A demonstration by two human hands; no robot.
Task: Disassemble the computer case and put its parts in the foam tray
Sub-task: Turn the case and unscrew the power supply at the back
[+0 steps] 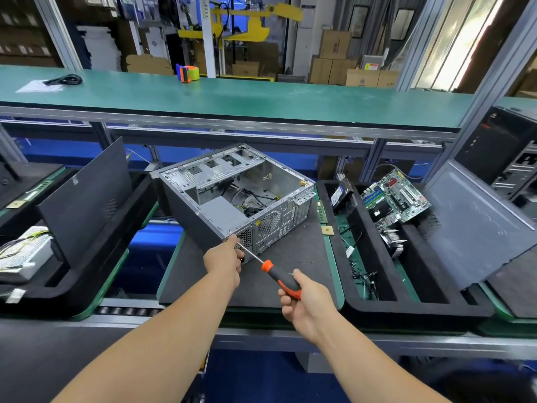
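An open grey computer case (232,196) lies on its side on a dark mat (293,257), its power supply (223,210) and loose cables still inside. My left hand (223,258) holds the case's near rear corner. My right hand (302,303) grips the orange-and-black handle of a screwdriver (276,276), whose shaft points at the rear panel by that corner. To the right stands the black foam tray (377,303), holding a motherboard (396,199), a hard drive (338,196), a heatsink (393,242) and a side panel (476,222).
A RAM stick (321,212) and a CPU chip (327,230) lie on the mat's right edge. Another foam tray (72,283) with a panel and a power supply sits at the left. A green shelf (232,97) runs overhead. Another case stands far right.
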